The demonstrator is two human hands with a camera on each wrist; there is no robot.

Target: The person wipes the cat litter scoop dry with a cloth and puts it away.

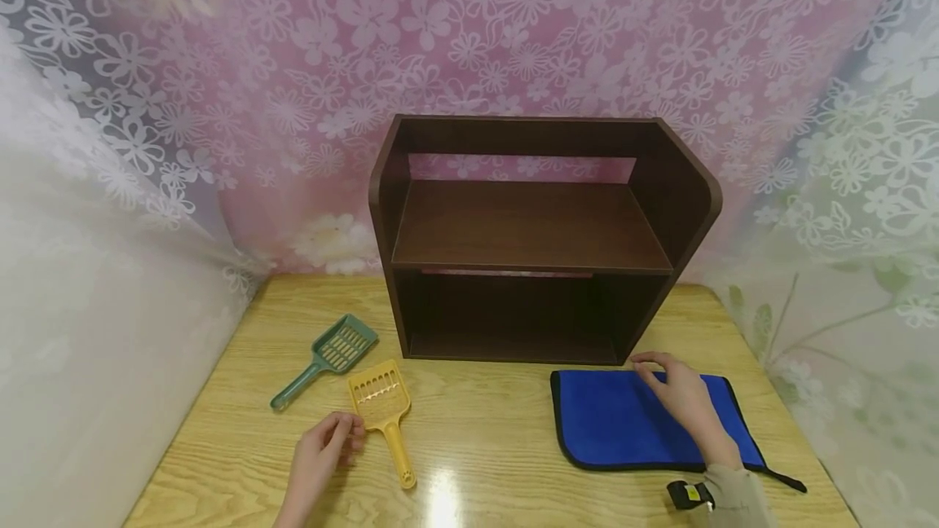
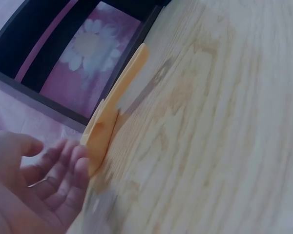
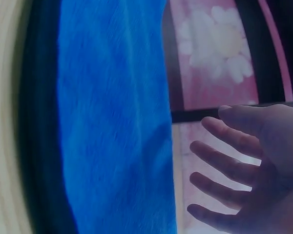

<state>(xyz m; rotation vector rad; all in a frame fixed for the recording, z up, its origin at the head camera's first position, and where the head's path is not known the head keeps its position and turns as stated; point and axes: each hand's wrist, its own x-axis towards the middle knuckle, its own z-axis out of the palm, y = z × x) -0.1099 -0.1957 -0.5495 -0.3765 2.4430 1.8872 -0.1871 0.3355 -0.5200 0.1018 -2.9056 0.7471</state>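
Note:
In the head view my left hand (image 1: 323, 448) is beside a yellow slotted litter scoop (image 1: 380, 406), its fingertips at the scoop's left edge. The left wrist view shows the fingers loosely bent by the yellow scoop (image 2: 105, 129), not wrapped round it. A green litter scoop (image 1: 341, 346) lies further back to the left. Over a blue cloth (image 1: 609, 422) with black edging, my right hand (image 1: 682, 398) hovers near the far edge. Its fingers are spread and hold nothing in the right wrist view, where the cloth (image 3: 115, 117) fills the left half.
A dark brown two-tier shelf (image 1: 531, 226) stands at the back middle of the wooden table (image 1: 484, 446). Floral curtains (image 1: 469, 39) hang behind and along both sides. The cloth's black loop (image 1: 785, 479) points toward the right front.

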